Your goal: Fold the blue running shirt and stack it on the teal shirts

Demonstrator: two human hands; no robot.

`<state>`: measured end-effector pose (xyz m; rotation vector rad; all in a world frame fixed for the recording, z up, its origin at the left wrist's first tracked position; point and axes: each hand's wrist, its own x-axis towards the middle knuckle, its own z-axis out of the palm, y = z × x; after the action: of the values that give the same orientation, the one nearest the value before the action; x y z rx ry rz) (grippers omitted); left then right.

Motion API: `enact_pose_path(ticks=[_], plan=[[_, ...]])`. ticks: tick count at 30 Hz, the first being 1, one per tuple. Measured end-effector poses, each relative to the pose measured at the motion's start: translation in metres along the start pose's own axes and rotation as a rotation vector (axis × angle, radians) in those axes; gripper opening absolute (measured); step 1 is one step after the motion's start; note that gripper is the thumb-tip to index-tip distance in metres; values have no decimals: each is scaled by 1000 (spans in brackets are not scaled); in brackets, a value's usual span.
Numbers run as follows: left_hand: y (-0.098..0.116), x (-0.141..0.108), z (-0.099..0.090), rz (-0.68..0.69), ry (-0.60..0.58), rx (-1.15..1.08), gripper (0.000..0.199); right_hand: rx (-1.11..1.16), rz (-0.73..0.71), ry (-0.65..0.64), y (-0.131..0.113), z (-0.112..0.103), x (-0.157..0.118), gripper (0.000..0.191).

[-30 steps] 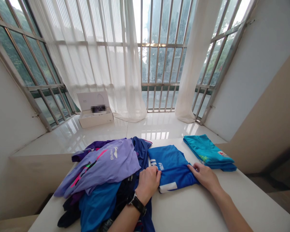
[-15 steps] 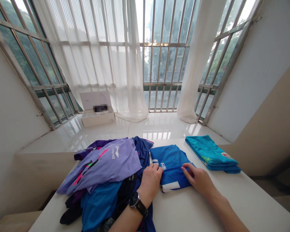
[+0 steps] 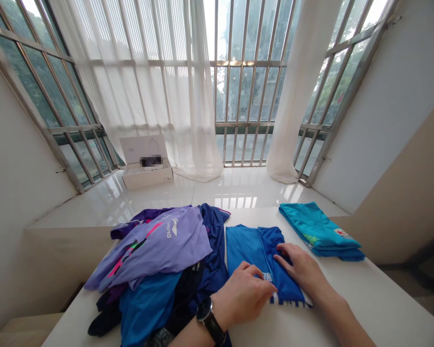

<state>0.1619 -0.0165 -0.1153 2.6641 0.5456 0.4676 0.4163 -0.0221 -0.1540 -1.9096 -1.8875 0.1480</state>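
The left hand rests on the lower part of the blue jersey, fingers curved; whether they pinch the cloth cannot be determined. The right hand lies open, fingers spread on the jersey's folded-over right side. The jersey lies flat on a white table. A black wristwatch sits on the left wrist, beside the jersey. Touching the jersey's left edge is a heap of garments, topped by a lavender shirt. Just right of the jersey lies a folded teal garment.
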Motion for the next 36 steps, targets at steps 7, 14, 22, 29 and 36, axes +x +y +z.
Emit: enact_pose_path(ticks=[7, 14, 22, 29, 36], plan=[[-18, -2, -11, -189, 76, 96, 18, -89, -13, -74, 7, 14, -4, 62], [-11, -2, -9, -184, 16, 218, 21, -347, -148, 158, 4, 14, 0, 60], [8, -6, 0, 89, -52, -37, 20, -290, 57, 119, -13, 12, 1, 28], [0, -2, 3, 91, 114, -103, 19, 79, -63, 24, 0, 10, 5, 20], [-9, -5, 3, 1, 53, -154, 17, 213, -197, -60, -4, -1, 3, 18]])
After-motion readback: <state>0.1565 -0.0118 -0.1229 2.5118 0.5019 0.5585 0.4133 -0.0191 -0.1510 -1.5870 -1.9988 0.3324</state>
